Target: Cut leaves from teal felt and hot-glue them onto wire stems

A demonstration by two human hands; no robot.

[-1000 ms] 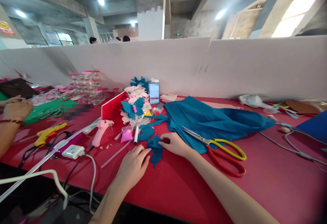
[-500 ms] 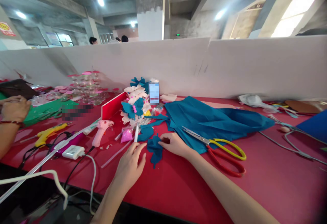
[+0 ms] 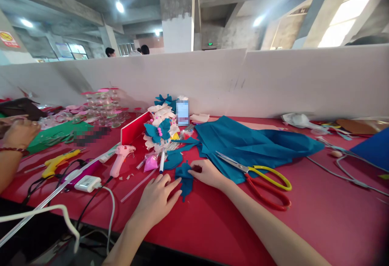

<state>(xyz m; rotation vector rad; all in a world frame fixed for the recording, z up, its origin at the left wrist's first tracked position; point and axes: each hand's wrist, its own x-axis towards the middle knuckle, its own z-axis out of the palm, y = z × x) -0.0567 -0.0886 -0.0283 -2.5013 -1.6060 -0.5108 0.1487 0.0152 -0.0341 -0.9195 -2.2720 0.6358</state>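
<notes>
2 forearms (image 3: 258, 215) angle inward — left hand (image 3: 155, 198) palm-down, fingers spread; right hand (image 3: 209, 173) curled, fingertips near thumb.

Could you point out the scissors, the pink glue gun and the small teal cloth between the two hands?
Scissors (image 3: 243, 168): head view, on the metal near the pivot.
Pink glue gun (image 3: 118, 161): head view, on the grip.
Small teal cloth (image 3: 186, 184): head view, around its middle.

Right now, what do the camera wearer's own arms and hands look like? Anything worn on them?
The left forearm and right forearm are bare as far as they show, with no sleeves or cables on them. The left hand and right hand are ungloved, and no ring, watch, bracelet or marking can be made out.
</notes>
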